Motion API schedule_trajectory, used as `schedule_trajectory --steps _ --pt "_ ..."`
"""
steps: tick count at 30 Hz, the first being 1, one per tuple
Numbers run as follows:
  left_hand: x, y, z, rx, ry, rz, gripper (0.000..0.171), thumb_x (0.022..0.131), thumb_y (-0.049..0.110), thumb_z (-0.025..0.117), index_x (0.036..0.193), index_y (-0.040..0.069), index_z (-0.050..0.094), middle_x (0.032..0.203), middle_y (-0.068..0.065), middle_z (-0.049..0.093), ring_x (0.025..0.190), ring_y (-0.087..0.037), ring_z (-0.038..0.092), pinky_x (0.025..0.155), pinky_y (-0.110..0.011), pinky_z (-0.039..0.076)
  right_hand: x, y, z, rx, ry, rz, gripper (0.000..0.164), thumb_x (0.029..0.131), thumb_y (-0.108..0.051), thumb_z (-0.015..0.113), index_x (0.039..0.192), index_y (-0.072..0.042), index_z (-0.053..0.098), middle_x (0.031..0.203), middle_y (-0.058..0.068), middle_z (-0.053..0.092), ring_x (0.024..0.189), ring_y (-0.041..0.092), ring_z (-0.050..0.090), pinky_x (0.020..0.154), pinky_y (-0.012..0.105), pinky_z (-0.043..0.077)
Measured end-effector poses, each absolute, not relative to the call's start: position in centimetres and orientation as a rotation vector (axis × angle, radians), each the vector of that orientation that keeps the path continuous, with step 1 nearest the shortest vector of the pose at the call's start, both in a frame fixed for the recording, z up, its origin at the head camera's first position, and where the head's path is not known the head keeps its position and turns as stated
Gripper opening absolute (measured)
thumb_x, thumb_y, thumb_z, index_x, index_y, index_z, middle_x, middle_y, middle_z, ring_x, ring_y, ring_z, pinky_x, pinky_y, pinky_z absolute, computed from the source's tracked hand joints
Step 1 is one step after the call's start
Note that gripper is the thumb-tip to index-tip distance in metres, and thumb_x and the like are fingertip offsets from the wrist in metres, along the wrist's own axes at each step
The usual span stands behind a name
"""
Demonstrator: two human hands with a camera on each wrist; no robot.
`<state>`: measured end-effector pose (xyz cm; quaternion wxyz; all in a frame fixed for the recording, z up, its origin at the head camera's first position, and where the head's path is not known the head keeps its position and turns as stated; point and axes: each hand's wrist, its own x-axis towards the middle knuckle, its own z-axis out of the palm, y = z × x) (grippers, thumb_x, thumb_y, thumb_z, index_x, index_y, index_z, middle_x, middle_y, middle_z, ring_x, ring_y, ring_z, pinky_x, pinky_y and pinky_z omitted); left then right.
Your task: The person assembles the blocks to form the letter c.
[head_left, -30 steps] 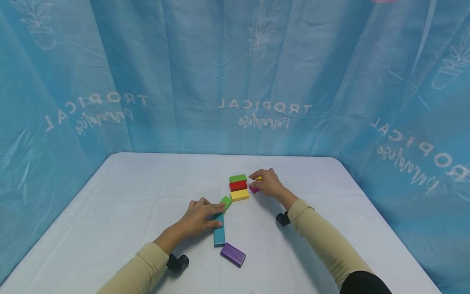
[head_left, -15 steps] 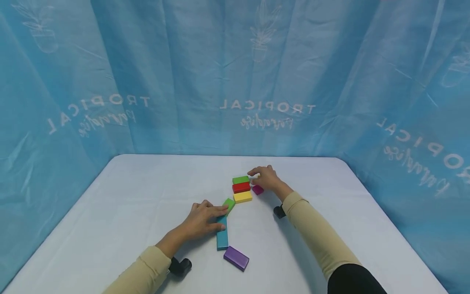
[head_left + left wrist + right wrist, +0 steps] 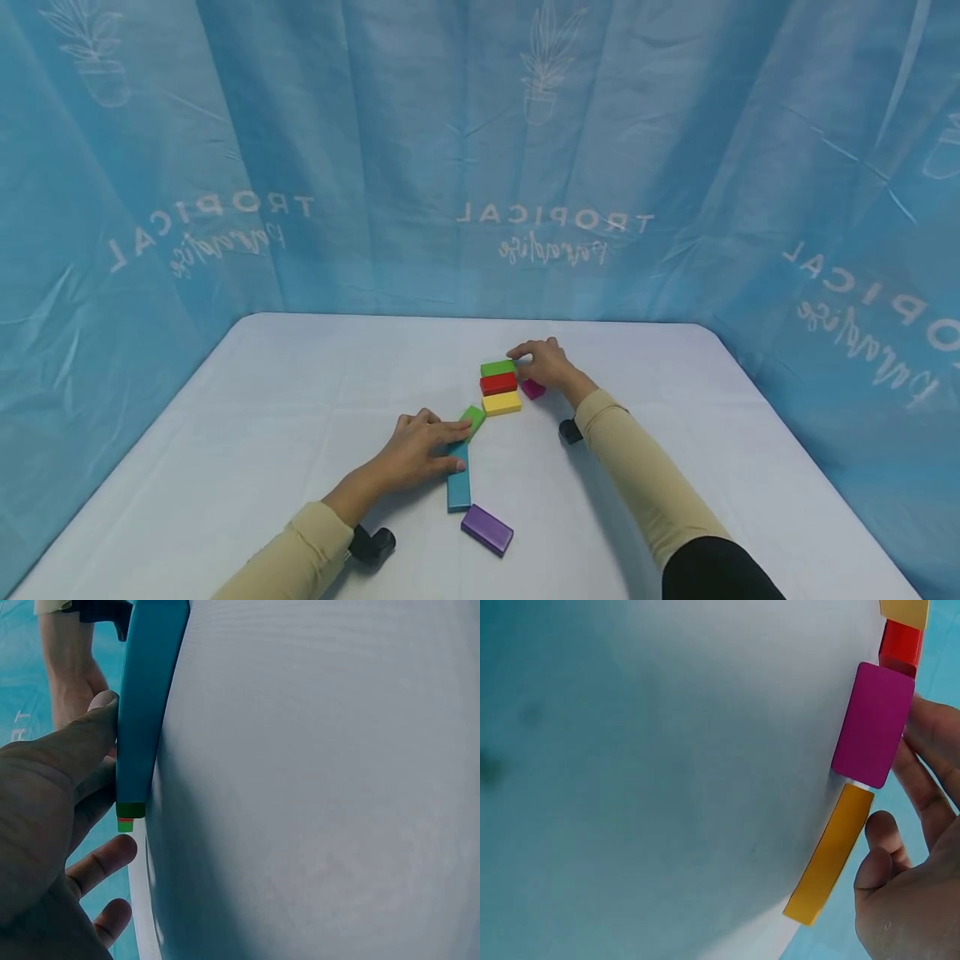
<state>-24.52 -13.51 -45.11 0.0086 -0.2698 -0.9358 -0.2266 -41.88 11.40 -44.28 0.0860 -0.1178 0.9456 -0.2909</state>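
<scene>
In the head view my left hand (image 3: 423,450) rests on the table's near middle. Its extended index finger touches a tilted green block (image 3: 474,415), and its thumb lies against a blue block (image 3: 146,705). Across the table my right hand (image 3: 547,364) grips an orange-yellow block (image 3: 832,855); the head view hides that block under the hand. Just nearer is a magenta block (image 3: 874,724), partly covering my right fingers in the right wrist view. Left of the hand lie a green block (image 3: 498,367), a red block (image 3: 498,383) and a yellow block (image 3: 502,404) in a row.
A purple block (image 3: 487,530) lies at an angle by the blue block's near end. All of it sits on a white-covered table (image 3: 337,358), with a blue printed curtain (image 3: 390,167) around the back and sides.
My right hand has shifted slightly left relative to the blocks, carrying the orange-yellow block away from the magenta one. The head view has turned slightly left. My left hand stays on its blocks.
</scene>
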Motion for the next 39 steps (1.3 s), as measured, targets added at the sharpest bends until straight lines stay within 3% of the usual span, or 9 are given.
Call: schedule_trajectory --steps 7,14,30,39 --pt "-24.5 -13.3 -45.1 -0.849 -2.920 -0.719 0.055 0.084 0.038 0.074 0.132 0.017 0.060 0.137 0.006 0.053 0.103 -0.013 0.044 0.081 -0.041 0.029 -42.1 11.0 -44.4 -0.455 2.849 -0.772 0.037 0.085 -0.019 0.070 0.121 -0.026 0.069 0.126 -0.001 0.060 0.114 0.025 0.036 0.087 0.045 0.040" --pt "-24.4 -13.1 -45.2 -0.839 -2.931 -0.721 0.055 0.084 0.038 0.074 0.133 0.017 0.060 0.138 0.006 0.053 0.103 -0.013 0.043 0.081 -0.041 0.029 -41.6 11.0 -44.3 -0.410 2.854 -0.767 0.035 0.085 -0.019 0.070 0.119 -0.027 0.070 0.126 0.000 0.058 0.115 0.027 0.036 0.089 0.048 0.038" --pt "-24.2 -13.1 -45.2 -0.843 -2.928 -0.700 0.056 0.083 0.038 0.074 0.133 0.016 0.060 0.137 0.005 0.054 0.103 -0.014 0.044 0.081 -0.041 0.029 -40.8 12.0 -43.4 -0.460 2.908 -0.806 0.032 0.084 -0.019 0.073 0.116 -0.021 0.071 0.115 0.000 0.060 0.107 0.025 0.039 0.081 0.040 0.040" --pt "-24.5 -13.5 -44.9 -0.835 -2.937 -0.694 0.057 0.083 0.038 0.074 0.134 0.017 0.058 0.138 0.006 0.053 0.104 -0.013 0.043 0.082 -0.041 0.029 -38.5 12.9 -41.0 -0.487 2.964 -0.995 0.034 0.086 -0.013 0.072 0.119 -0.014 0.069 0.122 0.004 0.060 0.107 0.026 0.040 0.080 0.040 0.042"
